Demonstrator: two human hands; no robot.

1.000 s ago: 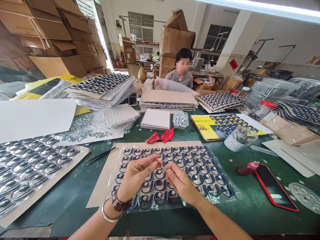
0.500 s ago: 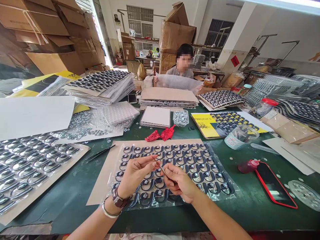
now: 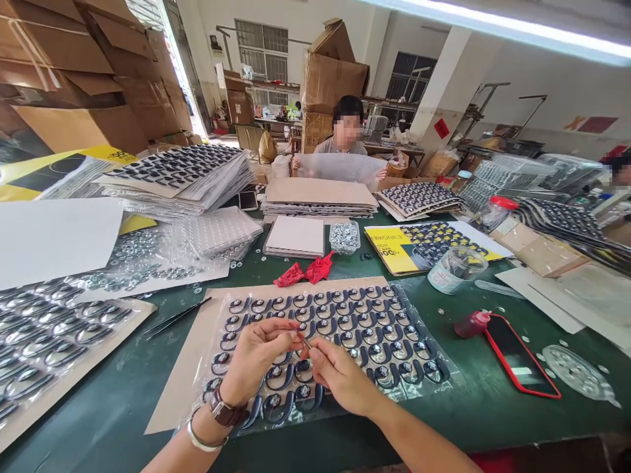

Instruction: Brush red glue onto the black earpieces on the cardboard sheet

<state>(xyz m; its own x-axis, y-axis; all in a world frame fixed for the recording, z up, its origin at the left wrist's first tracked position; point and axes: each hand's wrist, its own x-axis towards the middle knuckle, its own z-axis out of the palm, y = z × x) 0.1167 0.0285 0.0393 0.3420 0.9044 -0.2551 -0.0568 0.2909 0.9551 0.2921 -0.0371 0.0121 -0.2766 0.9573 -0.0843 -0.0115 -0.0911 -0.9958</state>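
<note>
Above a plastic-covered sheet of dark hook-shaped parts point(image 3: 379, 351), my two hands meet. My right hand point(image 3: 340, 378) is closed around a thin, rod-like tool point(image 3: 304, 341) that points up and left. At the tool's tip, my left hand point(image 3: 266, 355) has thumb and fingertips pinched together; what lies between them is too small to make out. Reddish colour shows on the left fingertips. Each dark part on the sheet has a shiny round piece at its centre. Brown card point(image 3: 170, 394) lies under the sheet.
Black tweezers point(image 3: 178, 318) lie left of the sheet. Behind it are crumpled red cloth point(image 3: 319, 268) and a tub of small metal pieces point(image 3: 344, 237). Rightward are a red bottle point(image 3: 472, 324), a red-edged phone point(image 3: 522, 361) and a clear tub point(image 3: 456, 269). A person point(image 3: 348, 135) sits opposite holding a translucent sheet.
The view has shifted, so the table's things appear further left. My hands stay together over the sheet, the tool still in my right hand.
</note>
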